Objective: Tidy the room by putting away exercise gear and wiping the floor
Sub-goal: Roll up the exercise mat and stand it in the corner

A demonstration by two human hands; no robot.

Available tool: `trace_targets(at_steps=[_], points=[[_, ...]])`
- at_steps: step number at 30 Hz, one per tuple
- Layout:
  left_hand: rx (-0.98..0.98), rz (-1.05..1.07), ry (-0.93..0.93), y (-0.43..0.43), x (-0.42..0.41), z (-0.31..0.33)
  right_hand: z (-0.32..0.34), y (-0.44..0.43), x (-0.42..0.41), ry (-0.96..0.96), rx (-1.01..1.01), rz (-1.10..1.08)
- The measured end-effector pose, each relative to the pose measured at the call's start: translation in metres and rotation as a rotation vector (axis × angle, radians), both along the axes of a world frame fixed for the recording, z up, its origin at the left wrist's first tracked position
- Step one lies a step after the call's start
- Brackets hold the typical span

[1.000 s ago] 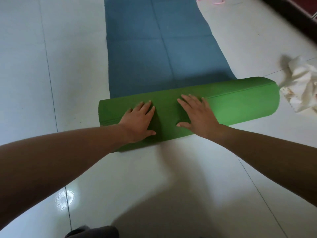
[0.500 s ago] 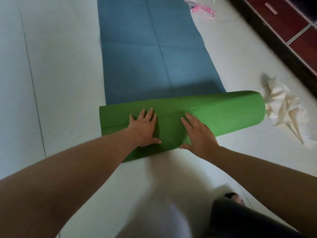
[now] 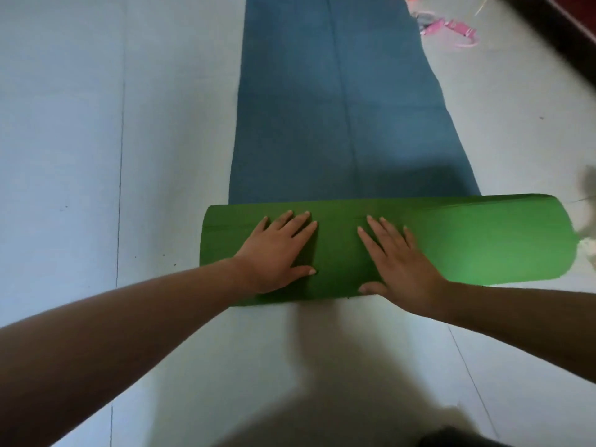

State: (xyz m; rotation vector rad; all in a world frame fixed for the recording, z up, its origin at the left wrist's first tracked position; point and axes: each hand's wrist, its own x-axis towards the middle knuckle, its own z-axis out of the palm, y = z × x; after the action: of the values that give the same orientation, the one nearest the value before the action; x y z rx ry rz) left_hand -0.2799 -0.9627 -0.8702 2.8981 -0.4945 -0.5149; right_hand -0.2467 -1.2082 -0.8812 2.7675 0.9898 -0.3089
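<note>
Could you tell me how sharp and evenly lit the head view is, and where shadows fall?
In the head view, the rolled mat and both hands, left hand and right hand, are fairly sharp; the right edge smears, blurring a pale object; a broad shadow darkens the floor below the roll.

Both hands flat, palms down, arms stretched forward

The left hand [image 3: 274, 253] lies open with its fingers together and pointing ahead and a little to the right, thumb spread toward the middle. The right hand [image 3: 400, 259] lies open too, fingers slightly fanned and angled ahead and to the left, thumb tucked low at the near side. The two hands are near each other but not touching. Both forearms are bare and reach in from the lower corners, wrists nearly straight.
</note>
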Motion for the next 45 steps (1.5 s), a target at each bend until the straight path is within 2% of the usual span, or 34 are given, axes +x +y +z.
trace_targets(at_steps=[4, 8, 14, 20, 26, 34, 38, 42, 45], points=[[0.049, 0.027, 0.004, -0.012, 0.015, 0.010, 0.004, 0.003, 0.043, -0.006, 0.166, 0.092], [0.101, 0.072, 0.072, -0.018, 0.043, 0.016, 0.005, 0.009, 0.083, 0.115, 0.340, 0.018], [0.201, 0.112, 0.142, -0.027, 0.064, 0.020, -0.004, 0.013, 0.105, 0.145, 0.454, -0.054], [0.229, 0.086, 0.174, -0.023, 0.082, 0.008, 0.001, 0.014, 0.114, 0.170, 0.457, -0.067], [0.212, 0.042, 0.224, -0.014, 0.108, 0.003, -0.001, -0.015, 0.094, 0.162, 0.250, 0.001], [0.108, -0.073, 0.059, 0.004, 0.144, 0.007, 0.002, 0.004, 0.126, 0.108, 0.150, -0.085], [0.050, -0.075, -0.056, 0.008, 0.151, 0.008, 0.009, 0.019, 0.150, 0.062, 0.199, -0.208], [0.054, -0.076, -0.026, 0.009, 0.153, 0.006, 0.022, 0.032, 0.158, 0.094, 0.170, -0.301], [0.103, -0.091, 0.000, 0.006, 0.156, 0.001, 0.027, 0.034, 0.146, 0.168, 0.160, -0.262]])
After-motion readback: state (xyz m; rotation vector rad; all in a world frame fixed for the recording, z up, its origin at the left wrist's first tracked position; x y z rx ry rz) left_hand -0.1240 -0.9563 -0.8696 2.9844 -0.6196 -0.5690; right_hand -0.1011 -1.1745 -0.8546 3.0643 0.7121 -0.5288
